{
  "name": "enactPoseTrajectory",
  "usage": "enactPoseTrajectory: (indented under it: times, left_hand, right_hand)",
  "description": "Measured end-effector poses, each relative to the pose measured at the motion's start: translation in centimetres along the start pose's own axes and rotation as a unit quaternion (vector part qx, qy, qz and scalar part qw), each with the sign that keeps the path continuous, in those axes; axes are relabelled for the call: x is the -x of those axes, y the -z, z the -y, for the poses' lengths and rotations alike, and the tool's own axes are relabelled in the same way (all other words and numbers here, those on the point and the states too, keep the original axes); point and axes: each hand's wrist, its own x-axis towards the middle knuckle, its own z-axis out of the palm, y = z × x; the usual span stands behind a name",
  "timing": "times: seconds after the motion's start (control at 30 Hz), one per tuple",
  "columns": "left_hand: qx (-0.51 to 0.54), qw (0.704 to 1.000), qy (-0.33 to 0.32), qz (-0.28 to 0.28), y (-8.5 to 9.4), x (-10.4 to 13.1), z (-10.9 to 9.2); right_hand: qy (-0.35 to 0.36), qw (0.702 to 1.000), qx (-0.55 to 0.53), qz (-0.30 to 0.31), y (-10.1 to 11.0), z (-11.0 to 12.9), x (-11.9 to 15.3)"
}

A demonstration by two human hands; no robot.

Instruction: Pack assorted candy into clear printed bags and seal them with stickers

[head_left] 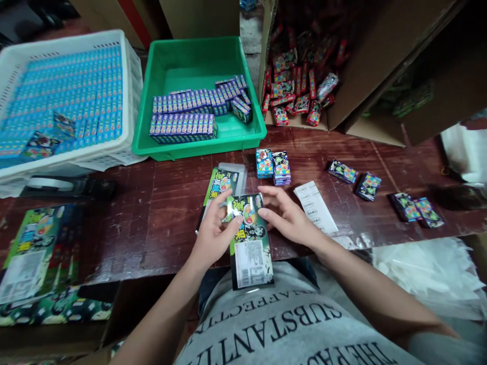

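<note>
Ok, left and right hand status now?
Left hand: holding the green-and-black pack by its left edge, thumb over the front.
Right hand: half-curled at the pack's right edge; whether it grips cannot be told.

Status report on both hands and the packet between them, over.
Left hand, right hand at upper sides of green-black packet; grip unclear. Second packet partly hidden by left hand. Printed white sheet near right hand, not blocking.

The single view looks from head height, forward and steeply down onto the table (167,218); it is near, with the grey shirt (247,327) at the bottom edge, the left hand (217,223) and right hand (284,215) mid-frame, and the green tray (198,150) farther off.
</note>
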Motion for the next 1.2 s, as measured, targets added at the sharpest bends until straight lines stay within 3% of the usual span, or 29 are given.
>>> enactPoseTrajectory:
  times: [0.2,0.33,0.43,0.57,0.73,0.83,1.03,1.2]
  left_hand:
    - [-0.003,0.999,0.043,-0.023,2.0,-0.2,0.6]
    - [-0.053,0.996,0.016,-0.064,2.4,-0.4,0.3]
    - [-0.048,0.996,0.006,-0.076,2.5,-0.6,-0.6]
    - [-0.107,0.994,0.024,-0.03,2.5,-1.1,-2.3]
    - [-0.141,0.989,0.032,-0.014,2.1,-2.1,-4.0]
    - [-0.161,0.986,0.036,0.012,2.4,-2.5,-4.3]
    - [-0.198,0.974,0.007,0.112,4.0,-2.4,-4.3]
    - [-0.204,0.97,-0.03,0.126,4.2,-2.7,-4.0]
  right_hand:
    - [-0.01,1.0,-0.014,0.023,0.0,0.3,-1.5]
    - [0.075,0.994,0.072,-0.036,-0.1,0.5,-1.4]
    - [0.101,0.991,0.07,-0.045,-0.2,1.1,-1.5]
    - [0.083,0.991,0.099,-0.017,0.0,2.4,-1.8]
    - [-0.018,0.997,0.067,-0.02,-0.2,3.5,-2.9]
    - [-0.038,0.997,0.06,-0.023,-0.2,3.5,-3.3]
    - [0.001,0.998,0.046,0.038,1.4,3.2,-3.2]
    - [0.117,0.983,0.071,0.121,2.3,3.7,-3.0]
